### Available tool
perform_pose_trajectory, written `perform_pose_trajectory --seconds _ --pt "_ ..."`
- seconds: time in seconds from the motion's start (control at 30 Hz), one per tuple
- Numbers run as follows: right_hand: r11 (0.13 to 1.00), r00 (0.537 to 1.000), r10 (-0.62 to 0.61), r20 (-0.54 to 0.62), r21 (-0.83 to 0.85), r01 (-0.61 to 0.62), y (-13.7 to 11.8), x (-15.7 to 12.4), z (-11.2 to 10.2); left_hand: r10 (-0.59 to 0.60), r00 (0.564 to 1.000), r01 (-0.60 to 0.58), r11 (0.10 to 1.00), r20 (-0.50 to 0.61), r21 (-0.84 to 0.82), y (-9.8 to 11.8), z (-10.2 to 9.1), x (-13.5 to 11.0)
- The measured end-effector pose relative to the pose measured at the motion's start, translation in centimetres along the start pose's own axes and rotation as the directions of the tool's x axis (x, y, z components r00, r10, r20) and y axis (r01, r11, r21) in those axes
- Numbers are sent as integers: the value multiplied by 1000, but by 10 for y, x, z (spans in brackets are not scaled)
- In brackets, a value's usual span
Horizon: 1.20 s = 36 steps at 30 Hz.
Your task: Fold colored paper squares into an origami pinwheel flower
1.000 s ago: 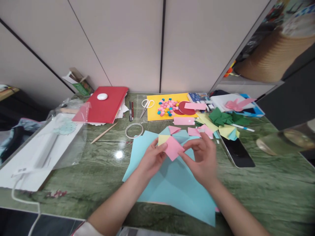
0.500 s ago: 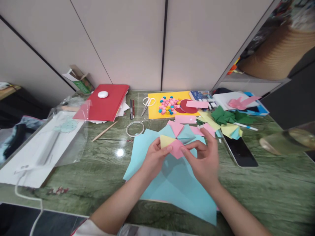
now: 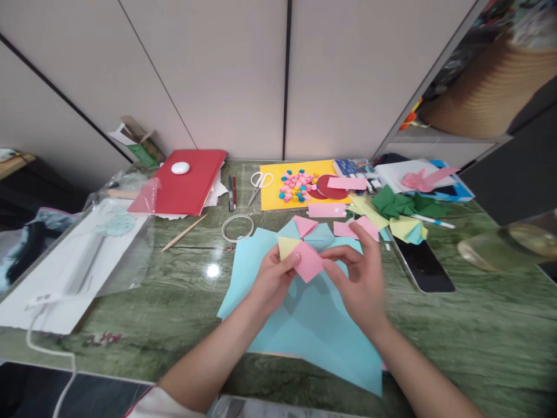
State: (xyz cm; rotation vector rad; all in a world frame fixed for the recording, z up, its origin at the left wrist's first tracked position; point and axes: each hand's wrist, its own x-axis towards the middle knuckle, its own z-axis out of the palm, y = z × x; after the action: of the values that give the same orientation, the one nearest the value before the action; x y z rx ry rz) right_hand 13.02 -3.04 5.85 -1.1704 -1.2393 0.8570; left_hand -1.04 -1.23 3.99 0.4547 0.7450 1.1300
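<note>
Both my hands hold a folded paper piece (image 3: 304,247) made of pink, yellow and light blue wedges, just above a stack of light blue sheets (image 3: 304,325) on the green marble table (image 3: 174,290). My left hand (image 3: 272,278) pinches its yellow and pink left side, thumb on top. My right hand (image 3: 359,276) grips the right side, fingers curled over the pink and blue wedges. The pink square faces me.
At the back lie a red folder (image 3: 183,183) with a white disc, pens, scissors (image 3: 259,184), a tape ring (image 3: 237,227), a wooden stick (image 3: 183,234), and a yellow sheet (image 3: 278,197) with beads. Green and yellow folded papers (image 3: 398,212) and a phone (image 3: 424,261) lie right; a plastic bag (image 3: 78,255) left.
The folded piece has been turned and tilted in my hands; the pink square now shows larger toward me. Both hands stay in about the same place.
</note>
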Motion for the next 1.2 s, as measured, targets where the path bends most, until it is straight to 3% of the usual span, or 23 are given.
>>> perform_pose_trajectory --seconds 0.23,0.33,0.47,0.63,0.8,1.07,1.2 --pt "999 1000 16 -22 -39 -17 2 -6 6 -40 998 43 998 52 -52 0 1 -2" --pt "997 1000 0 15 -77 1 1 -6 4 -64 998 64 996 9 -58 -1 1 -1" --pt "999 1000 9 -21 -42 -10 1 0 -2 -76 996 75 997 -35 -36 -1 1 0" --pt "998 993 56 -106 41 -52 0 1 -3 64 994 -53 992 -87 119 -1 2 -1" --pt "991 989 115 -96 79 -108 0 -3 3 252 948 -195 943 -194 270 -6 0 -3" --pt "996 987 58 -153 -52 -67 8 -11 13 308 917 -227 926 -254 302 -9 1 -4" --pt "994 983 96 -158 -29 -102 7 -8 12 267 932 -221 954 -245 201 -7 3 -4"
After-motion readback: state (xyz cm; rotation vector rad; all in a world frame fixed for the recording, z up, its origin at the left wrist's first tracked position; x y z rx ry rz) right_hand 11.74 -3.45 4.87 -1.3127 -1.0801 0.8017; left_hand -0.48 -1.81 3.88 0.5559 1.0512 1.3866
